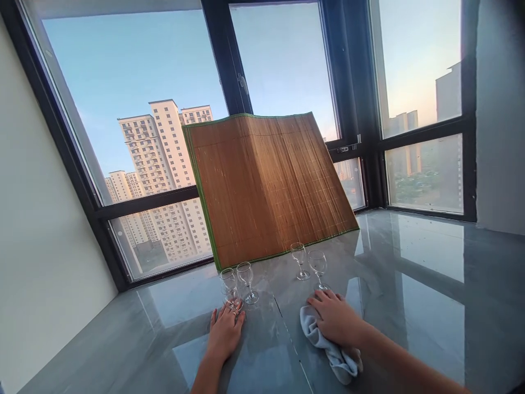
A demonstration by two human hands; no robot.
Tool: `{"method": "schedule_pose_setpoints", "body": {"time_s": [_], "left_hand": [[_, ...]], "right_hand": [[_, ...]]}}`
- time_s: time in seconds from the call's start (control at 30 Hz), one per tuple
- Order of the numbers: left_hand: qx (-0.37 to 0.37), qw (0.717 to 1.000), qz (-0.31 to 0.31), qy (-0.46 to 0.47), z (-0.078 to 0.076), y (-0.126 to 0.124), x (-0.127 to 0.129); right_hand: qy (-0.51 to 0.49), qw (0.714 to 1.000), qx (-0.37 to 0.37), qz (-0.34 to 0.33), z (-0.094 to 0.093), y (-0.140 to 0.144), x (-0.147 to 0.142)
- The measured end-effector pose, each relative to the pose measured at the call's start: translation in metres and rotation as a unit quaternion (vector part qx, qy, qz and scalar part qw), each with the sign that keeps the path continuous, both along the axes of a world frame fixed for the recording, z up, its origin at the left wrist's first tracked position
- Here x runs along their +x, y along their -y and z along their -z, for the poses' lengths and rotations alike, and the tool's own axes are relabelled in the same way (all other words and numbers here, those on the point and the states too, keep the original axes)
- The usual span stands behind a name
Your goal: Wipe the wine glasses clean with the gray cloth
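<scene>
The left hand is laid on the grey counter, with its fingers spread at the foot of the outer left glass. It cannot be told whether this foot is gripped, because clear glass and fingers are overlapped in view. Just beside it, the inner left glass is stood upright. By the right hand, a crumpled pale cloth is partly covered; its fingers are stretched out past the cloth, close to the foot of the near right glass. Whether the cloth is clamped cannot be told. A little behind, the far right glass is placed upright.

Behind the glasses, the way to the windows is partly blocked by a brown mat with green edging, which is leaned back and creased down its middle. Between the hands, the counter is crossed by a dark seam. On the left, it is bordered by a white wall. Outside, tall buildings are seen.
</scene>
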State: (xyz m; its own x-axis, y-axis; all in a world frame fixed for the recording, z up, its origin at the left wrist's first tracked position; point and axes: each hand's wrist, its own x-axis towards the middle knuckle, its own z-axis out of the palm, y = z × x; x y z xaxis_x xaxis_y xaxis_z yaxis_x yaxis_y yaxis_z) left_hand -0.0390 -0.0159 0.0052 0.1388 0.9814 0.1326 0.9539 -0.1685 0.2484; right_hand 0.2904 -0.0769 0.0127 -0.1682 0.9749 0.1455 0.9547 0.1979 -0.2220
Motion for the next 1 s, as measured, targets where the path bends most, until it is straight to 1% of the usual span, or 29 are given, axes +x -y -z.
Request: {"method": "schedule_pose_setpoints", "body": {"time_s": [0.1, 0.2, 0.27, 0.4, 0.5, 0.6, 0.77, 0.87, 0.93, 1.0], "left_hand": [[-0.013, 1.0, -0.002, -0.006, 0.001, -0.002, -0.001], [-0.016, 1.0, -0.003, -0.017, 0.001, -0.003, -0.002], [-0.012, 1.0, 0.0, -0.023, 0.002, -0.003, -0.003], [-0.006, 1.0, 0.003, -0.027, 0.002, -0.002, -0.002], [-0.002, 1.0, 0.004, -0.029, 0.001, -0.001, -0.001], [0.0, 1.0, 0.0, -0.03, 0.0, -0.001, -0.001], [0.005, 1.0, 0.002, -0.026, 0.001, -0.002, -0.002], [0.005, 1.0, 0.003, -0.023, 0.002, -0.002, -0.002], [0.003, 1.0, 0.001, -0.021, 0.002, -0.002, -0.001], [0.001, 1.0, 0.0, -0.019, 0.001, -0.002, -0.001]], "right_hand": [[0.004, 1.0, -0.012, 0.028, -0.003, 0.001, 0.023], [-0.014, 1.0, -0.012, 0.014, -0.002, -0.005, 0.032], [-0.027, 1.0, -0.015, -0.004, 0.001, -0.011, 0.035], [-0.045, 0.997, -0.049, -0.033, 0.01, -0.024, 0.04], [-0.051, 0.997, -0.041, -0.05, 0.015, -0.029, 0.042], [-0.058, 0.996, -0.036, -0.053, 0.014, -0.028, 0.043], [-0.075, 0.994, -0.062, -0.043, 0.009, -0.029, 0.039], [-0.078, 0.992, -0.065, -0.069, 0.006, -0.023, 0.034], [-0.093, 0.987, -0.07, -0.108, 0.003, -0.014, 0.028], [-0.115, 0.977, -0.081, -0.16, -0.001, -0.001, 0.021]]}}
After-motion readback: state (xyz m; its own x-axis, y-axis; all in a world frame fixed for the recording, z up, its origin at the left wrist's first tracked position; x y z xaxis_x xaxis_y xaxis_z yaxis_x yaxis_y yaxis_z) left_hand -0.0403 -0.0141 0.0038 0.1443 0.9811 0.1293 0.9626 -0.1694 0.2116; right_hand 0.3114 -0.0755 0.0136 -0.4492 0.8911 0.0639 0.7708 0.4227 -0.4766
